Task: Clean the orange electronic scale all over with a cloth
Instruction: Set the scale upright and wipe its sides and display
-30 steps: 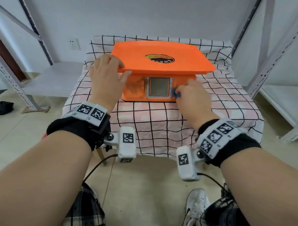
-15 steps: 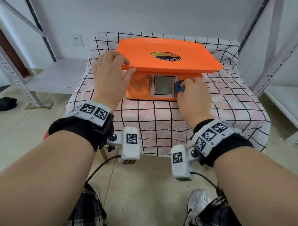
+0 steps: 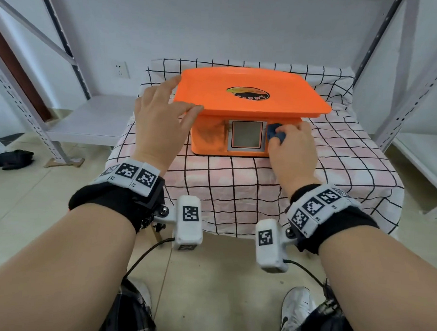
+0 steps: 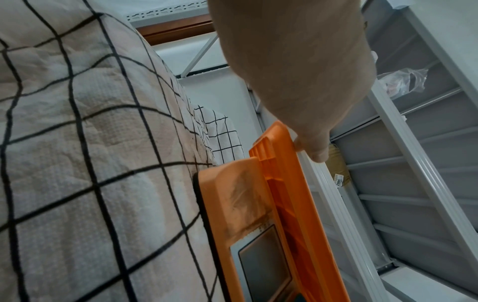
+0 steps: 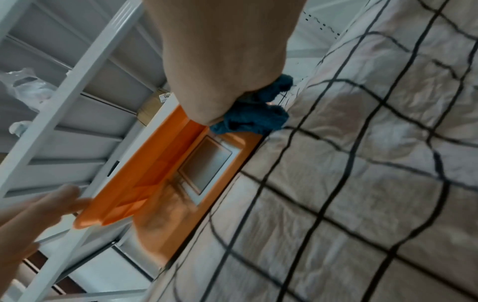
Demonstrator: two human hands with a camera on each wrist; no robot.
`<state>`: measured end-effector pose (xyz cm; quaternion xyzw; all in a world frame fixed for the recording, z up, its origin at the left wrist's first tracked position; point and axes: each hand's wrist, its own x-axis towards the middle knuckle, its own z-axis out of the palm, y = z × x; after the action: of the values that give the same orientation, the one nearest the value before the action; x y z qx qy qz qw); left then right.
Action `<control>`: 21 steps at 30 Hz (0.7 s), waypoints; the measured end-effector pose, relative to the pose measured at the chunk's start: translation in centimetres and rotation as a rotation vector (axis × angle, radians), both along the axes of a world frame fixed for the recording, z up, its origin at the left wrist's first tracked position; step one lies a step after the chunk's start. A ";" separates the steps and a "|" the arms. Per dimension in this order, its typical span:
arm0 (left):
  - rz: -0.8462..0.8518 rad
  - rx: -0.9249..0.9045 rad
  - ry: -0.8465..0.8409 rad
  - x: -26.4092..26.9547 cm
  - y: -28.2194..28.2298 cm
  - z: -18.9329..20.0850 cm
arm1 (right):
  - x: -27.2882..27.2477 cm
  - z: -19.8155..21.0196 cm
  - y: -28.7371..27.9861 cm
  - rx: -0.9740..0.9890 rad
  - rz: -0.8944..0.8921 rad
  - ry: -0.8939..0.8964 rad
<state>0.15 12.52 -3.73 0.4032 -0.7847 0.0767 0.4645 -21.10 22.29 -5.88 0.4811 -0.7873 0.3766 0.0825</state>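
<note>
Your right grip [image 3: 291,145] is clenched around a crumpled dark-blue cloth [image 3: 275,134], soft and knitted in texture, pressing it against the front face of the orange electronic scale [image 3: 252,99] just right of the display [image 3: 245,134]. Your left grip [image 3: 159,118] is released: the fingers lie straight along the left edge of the weighing platform, the thumb [image 3: 189,108] touching its front-left rim. In the left wrist view one fingertip [image 4: 316,151] meets the platform's thin upper edge.

The scale is smooth moulded plastic: a broad, flat, rounded-rectangle platform with an oval dark label [image 3: 247,93] at its centre, overhanging a narrower box-shaped base. The display is a grey rectangular window in a pale frame. A dull, smudged patch [image 3: 208,136] marks the base left of the display.

The scale stands on the bench [image 3: 336,154], draped in a quilted pink-and-white cover with a black grid. Grey perforated metal shelving uprights [image 3: 413,80] flank it.
</note>
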 end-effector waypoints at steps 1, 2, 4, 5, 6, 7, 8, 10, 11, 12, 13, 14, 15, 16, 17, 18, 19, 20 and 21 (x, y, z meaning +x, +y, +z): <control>0.002 -0.017 -0.011 0.2 0.0 0.0 | 0.6 -0.1 -0.2 -0.017 0.021 -0.014; 0.005 -0.036 -0.019 0.3 0.1 0.0 | 1.3 -0.2 -0.5 -0.016 0.050 -0.011; 0.006 -0.070 -0.030 0.6 0.1 0.0 | 3.1 -0.7 -1.0 0.020 0.124 0.046; 0.009 -0.082 -0.028 0.7 0.0 0.0 | 3.9 -0.9 -1.1 0.039 0.171 0.083; 0.012 -0.090 -0.022 0.7 0.0 0.0 | 4.4 -1.0 -1.3 0.063 0.219 0.117; 0.014 -0.090 -0.018 0.7 -0.1 -0.1 | 4.5 -1.0 -1.3 0.097 0.264 0.146; 0.019 -0.081 -0.021 0.6 -0.1 0.0 | 4.2 -0.8 -1.3 0.137 0.302 0.170; 0.051 -0.021 -0.071 0.4 0.0 0.1 | 2.4 -0.2 -0.9 0.191 0.336 0.183; 0.079 0.024 -0.113 0.3 0.0 0.1 | 1.2 0.1 -0.5 0.195 0.318 0.190; 0.108 0.065 -0.155 0.1 0.1 0.1 | 0.0 0.3 -0.1 0.187 0.269 0.207; 0.129 0.094 -0.186 0.0 0.1 0.0 | -1.1 0.4 0.3 0.166 0.201 0.228; 0.137 0.107 -0.205 -0.1 0.3 -0.1 | -2.0 0.3 0.7 0.133 0.126 0.234; 0.135 0.108 -0.216 -0.1 0.3 -0.2 | -2.7 0.1 1.0 0.098 0.056 0.210; 0.130 0.103 -0.220 0.0 0.4 -0.3 | -3.2 -0.1 1.1 0.068 -0.003 0.157; 0.123 0.091 -0.214 0.1 0.3 -0.3 | -3.6 -0.2 1.1 0.044 -0.045 0.087; 0.116 0.068 -0.199 0.2 0.3 -0.4 | -3.9 -0.3 0.9 0.034 -0.067 0.023; 0.105 0.038 -0.179 0.3 0.2 -0.3 | -4.0 -0.4 0.8 0.038 -0.076 -0.019; 0.092 0.009 -0.156 0.4 0.1 -0.3 | -3.9 -0.4 0.7 0.045 -0.078 -0.037; 0.078 -0.021 -0.130 0.6 -0.1 -0.3 | -3.5 -0.4 0.6 0.044 -0.077 -0.033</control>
<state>0.75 12.43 -4.01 0.4227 -0.7961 0.1288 0.4135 -24.56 22.87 -6.26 0.4459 -0.8146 0.3636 0.0731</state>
